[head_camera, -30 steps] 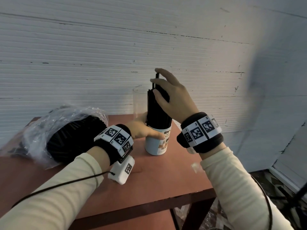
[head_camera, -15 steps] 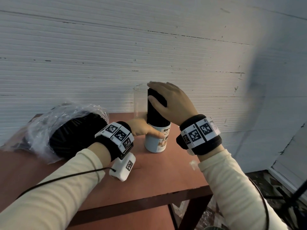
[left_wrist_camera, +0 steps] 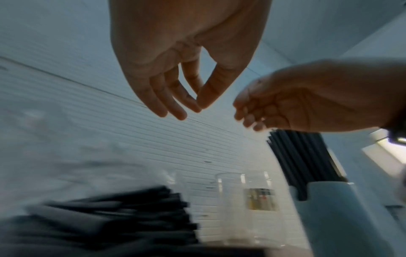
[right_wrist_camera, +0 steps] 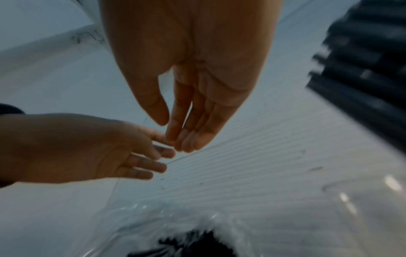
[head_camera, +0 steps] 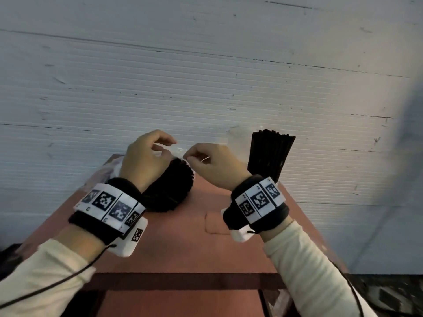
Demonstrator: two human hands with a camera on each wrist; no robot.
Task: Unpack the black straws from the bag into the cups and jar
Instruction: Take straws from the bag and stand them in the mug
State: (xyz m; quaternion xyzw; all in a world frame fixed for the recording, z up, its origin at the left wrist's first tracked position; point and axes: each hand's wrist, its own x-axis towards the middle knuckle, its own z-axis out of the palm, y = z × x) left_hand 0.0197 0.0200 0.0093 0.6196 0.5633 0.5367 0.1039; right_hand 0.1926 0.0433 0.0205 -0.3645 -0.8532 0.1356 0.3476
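Observation:
A clear plastic bag [head_camera: 177, 150] lies on its side on the red-brown table [head_camera: 183, 248], with a thick bundle of black straws [head_camera: 170, 191] showing at its mouth. My left hand [head_camera: 166, 148] and right hand [head_camera: 191, 156] are both at the bag's mouth, each pinching the thin film between thumb and fingers. In the left wrist view, the left hand [left_wrist_camera: 198, 106] has thumb and forefinger tips together. In the right wrist view, the right hand [right_wrist_camera: 170, 132] pinches a film edge. Black straws [head_camera: 270, 154] stand in a white cup [left_wrist_camera: 334, 208] at the right.
A clear glass jar [left_wrist_camera: 246, 200] stands by the wall between the bag and the white cup. A white ribbed wall [head_camera: 206, 76] runs right behind the table. The table's front edge [head_camera: 183, 281] is near my forearms, with floor beyond its right side.
My left hand let go of the white cup and my right hand came off the straw tops. Both moved left to the bag's mouth and took hold of its film.

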